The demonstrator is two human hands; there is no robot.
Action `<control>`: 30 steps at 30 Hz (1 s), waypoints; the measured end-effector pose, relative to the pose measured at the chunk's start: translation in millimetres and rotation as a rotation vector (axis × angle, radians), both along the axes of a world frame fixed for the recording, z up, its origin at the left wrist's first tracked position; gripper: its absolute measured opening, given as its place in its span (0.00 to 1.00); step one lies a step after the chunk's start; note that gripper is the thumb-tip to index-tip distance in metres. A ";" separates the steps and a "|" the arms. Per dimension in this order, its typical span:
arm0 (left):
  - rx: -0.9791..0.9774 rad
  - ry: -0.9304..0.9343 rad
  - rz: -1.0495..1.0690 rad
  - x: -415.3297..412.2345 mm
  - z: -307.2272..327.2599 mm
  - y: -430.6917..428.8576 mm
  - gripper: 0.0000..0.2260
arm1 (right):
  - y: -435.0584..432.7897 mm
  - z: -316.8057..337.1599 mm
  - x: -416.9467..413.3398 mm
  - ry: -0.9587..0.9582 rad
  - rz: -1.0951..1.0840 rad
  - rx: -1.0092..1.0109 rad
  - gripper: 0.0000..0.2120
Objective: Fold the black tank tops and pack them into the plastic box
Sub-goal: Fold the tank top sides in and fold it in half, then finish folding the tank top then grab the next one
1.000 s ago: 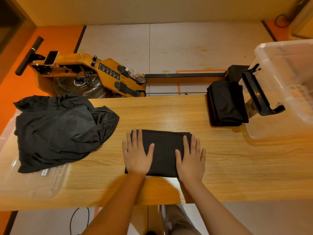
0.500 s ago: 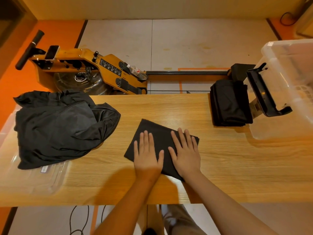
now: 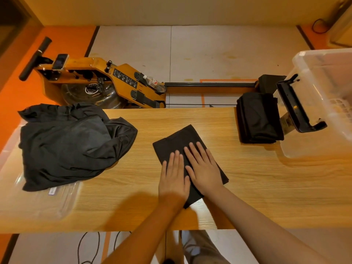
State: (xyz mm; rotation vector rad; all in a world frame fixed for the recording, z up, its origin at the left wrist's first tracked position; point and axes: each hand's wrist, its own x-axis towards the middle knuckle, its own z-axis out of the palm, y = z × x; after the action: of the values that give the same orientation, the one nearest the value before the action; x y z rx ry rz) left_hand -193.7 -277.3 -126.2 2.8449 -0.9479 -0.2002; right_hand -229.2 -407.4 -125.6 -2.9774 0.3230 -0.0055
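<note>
A folded black tank top (image 3: 177, 141) lies at an angle in the middle of the wooden table (image 3: 257, 183). My left hand (image 3: 174, 178) and my right hand (image 3: 202, 168) rest flat on it side by side, fingers straight. A stack of folded black tank tops (image 3: 259, 119) sits at the far right of the table, beside the clear plastic box (image 3: 327, 96). A heap of unfolded black tank tops (image 3: 70, 143) covers the table's left end.
The box's black latch handle (image 3: 297, 109) sticks out toward the folded stack. A clear plastic lid (image 3: 47, 199) lies under the heap at the left. Beyond the table's far edge stands an orange rowing machine (image 3: 99, 82). Cables trail on the floor below.
Both hands have turned the folded tank top clockwise on the table, from square to the edge to slanted, and have come closer together on it.
</note>
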 end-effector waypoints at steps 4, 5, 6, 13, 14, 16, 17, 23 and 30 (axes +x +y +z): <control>0.053 0.007 -0.205 6.4 -1.4 14.8 0.30 | 2.3 -10.6 -17.8 0.025 -0.057 0.001 0.27; 0.065 0.004 -0.260 12.4 -1.4 18.7 0.30 | 9.4 -11.2 -24.0 0.020 -0.109 0.017 0.27; 0.075 0.009 -0.316 17.7 0.7 22.7 0.30 | 18.1 -11.2 -30.6 0.017 -0.157 0.033 0.27; 0.019 -0.030 -0.393 25.2 24.4 32.9 0.28 | 41.1 2.9 -37.3 -0.032 -0.119 0.014 0.30; 0.017 -0.016 -0.349 20.7 22.8 35.6 0.28 | 37.6 3.2 -34.0 -0.026 -0.073 0.012 0.30; 0.009 0.014 -0.300 11.1 12.9 45.1 0.28 | 31.5 -0.1 -34.3 0.009 -0.002 0.029 0.29; 0.014 0.026 -0.286 5.2 8.8 49.9 0.28 | 29.2 -3.1 -38.3 0.027 0.027 0.032 0.29; 0.001 0.076 -0.197 -27.6 12.5 55.3 0.27 | 37.1 -0.1 -59.2 0.017 0.062 0.045 0.25; -0.021 0.139 -0.392 -43.5 9.7 89.0 0.36 | 40.8 -5.1 -104.9 0.002 0.172 0.117 0.36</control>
State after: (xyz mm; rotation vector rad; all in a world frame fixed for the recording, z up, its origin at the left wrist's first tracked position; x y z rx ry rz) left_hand -237.2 -188.2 -116.5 2.5568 -1.4539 -0.4172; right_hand -334.1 -366.7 -130.7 -2.8781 0.0642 0.0347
